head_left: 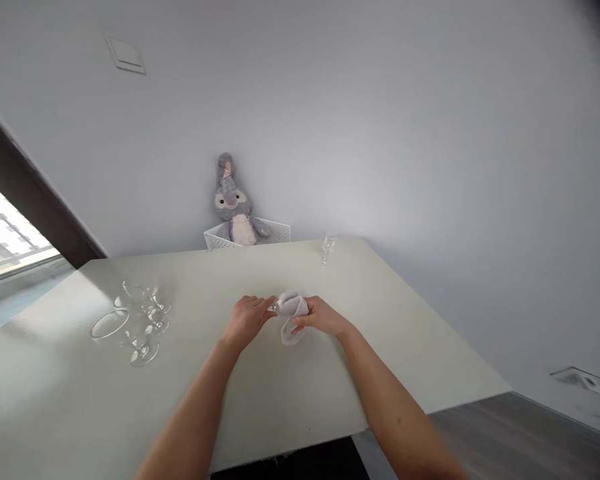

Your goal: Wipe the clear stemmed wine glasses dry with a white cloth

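Over the middle of the table, my left hand [249, 321] pinches the clear stem end of a small glass [274, 307]. A pale grey-white cloth [292, 305] is wrapped around the rest of this glass and hides its bowl. From the other side, my right hand [326, 317] grips the cloth with fingers curled, and a fold hangs below them. Farther back on the right, one stemmed glass [329, 243] stands upright.
Several clear stemmed glasses [145, 350] are grouped on the left of the white table [280, 413]. Behind its far edge, a grey plush toy [233, 200] sits in a white perforated basket [280, 231] against the wall. A window [10, 220] is at far left.
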Demonstrator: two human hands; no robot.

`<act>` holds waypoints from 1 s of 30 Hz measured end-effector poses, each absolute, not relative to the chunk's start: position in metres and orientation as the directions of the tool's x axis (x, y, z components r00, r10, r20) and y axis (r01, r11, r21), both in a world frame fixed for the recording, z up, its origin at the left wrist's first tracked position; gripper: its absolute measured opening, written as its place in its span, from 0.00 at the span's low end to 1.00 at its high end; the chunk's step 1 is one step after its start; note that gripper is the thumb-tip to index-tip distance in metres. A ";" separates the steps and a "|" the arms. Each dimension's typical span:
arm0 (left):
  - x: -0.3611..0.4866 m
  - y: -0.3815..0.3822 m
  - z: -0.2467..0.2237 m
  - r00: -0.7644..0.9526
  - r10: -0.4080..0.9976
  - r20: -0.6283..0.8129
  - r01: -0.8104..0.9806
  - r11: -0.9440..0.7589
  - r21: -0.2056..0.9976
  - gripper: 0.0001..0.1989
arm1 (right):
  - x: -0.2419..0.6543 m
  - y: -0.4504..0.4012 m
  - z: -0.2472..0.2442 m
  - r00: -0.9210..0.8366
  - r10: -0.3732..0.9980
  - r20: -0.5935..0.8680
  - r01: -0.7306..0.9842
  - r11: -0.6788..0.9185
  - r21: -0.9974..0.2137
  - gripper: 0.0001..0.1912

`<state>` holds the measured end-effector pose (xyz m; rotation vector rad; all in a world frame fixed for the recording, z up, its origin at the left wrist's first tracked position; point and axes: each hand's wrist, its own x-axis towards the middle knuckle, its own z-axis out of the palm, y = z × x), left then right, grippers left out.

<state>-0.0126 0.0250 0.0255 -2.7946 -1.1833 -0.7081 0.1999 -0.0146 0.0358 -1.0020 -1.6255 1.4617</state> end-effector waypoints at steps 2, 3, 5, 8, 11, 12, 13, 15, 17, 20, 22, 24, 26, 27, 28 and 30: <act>-0.012 0.024 0.026 0.612 0.714 0.342 0.688 -0.693 0.217 0.18 | 0.207 -0.015 0.040 -0.450 0.891 0.066 0.257 0.200 -0.945 0.09; -0.012 0.023 0.026 0.604 0.738 0.301 0.695 -0.673 0.254 0.18 | 0.210 -0.015 0.042 -0.443 0.892 0.096 0.333 0.263 -0.905 0.07; -0.010 0.021 0.028 0.580 0.783 0.223 0.712 -0.621 0.328 0.17 | 0.215 -0.012 0.043 -0.415 0.898 0.149 0.451 0.345 -0.823 0.06; -0.009 0.021 0.028 0.536 0.831 0.150 0.735 -0.547 0.400 0.18 | 0.222 -0.006 0.039 -0.336 0.915 0.224 0.546 0.383 -0.745 0.07; -0.012 0.027 0.026 0.409 0.902 0.135 0.795 -0.425 0.432 0.18 | 0.227 0.000 0.035 -0.133 0.940 0.313 0.609 0.327 -0.723 0.10; -0.014 0.029 0.025 0.349 0.927 0.137 0.818 -0.372 0.439 0.19 | 0.228 0.001 0.035 -0.052 0.933 0.355 0.633 0.305 -0.711 0.12; -0.016 0.032 0.024 0.290 0.946 0.142 0.837 -0.323 0.441 0.20 | 0.227 0.001 0.035 0.010 0.913 0.408 0.661 0.300 -0.687 0.13; -0.019 0.035 0.022 0.213 0.963 0.164 0.864 -0.264 0.429 0.20 | 0.219 -0.002 0.036 0.010 0.850 0.526 0.725 0.356 -0.589 0.16; -0.021 0.036 0.020 0.218 0.953 0.210 0.878 -0.286 0.385 0.18 | 0.205 -0.009 0.037 -0.152 0.797 0.584 0.768 0.467 -0.438 0.18; -0.017 0.032 0.019 0.395 0.856 0.334 0.848 -0.479 0.227 0.12 | 0.181 -0.020 0.038 -0.383 0.754 0.533 0.765 0.583 -0.274 0.18; -0.012 0.027 0.018 0.536 0.747 0.393 0.778 -0.618 0.115 0.12 | 0.171 -0.023 0.038 -0.393 0.763 0.513 0.774 0.576 -0.264 0.17; -0.006 0.022 0.017 0.617 0.658 0.433 0.707 -0.704 0.063 0.13 | 0.171 -0.021 0.036 -0.299 0.809 0.506 0.776 0.515 -0.366 0.16; -0.001 0.019 0.015 0.636 0.605 0.478 0.659 -0.749 0.070 0.12 | 0.179 -0.014 0.033 -0.156 0.881 0.446 0.694 0.419 -0.585 0.16; 0.001 0.017 0.014 0.635 0.586 0.504 0.639 -0.764 0.084 0.12 | 0.185 -0.010 0.031 -0.088 0.920 0.381 0.596 0.355 -0.720 0.16; 0.003 0.016 0.013 0.623 0.579 0.526 0.629 -0.770 0.104 0.13 | 0.190 -0.005 0.028 -0.029 0.955 0.296 0.457 0.277 -0.845 0.18; 0.007 0.015 0.010 0.567 0.613 0.551 0.653 -0.742 0.153 0.16 | 0.196 0.002 0.022 0.056 0.994 0.098 0.097 0.092 -0.991 0.22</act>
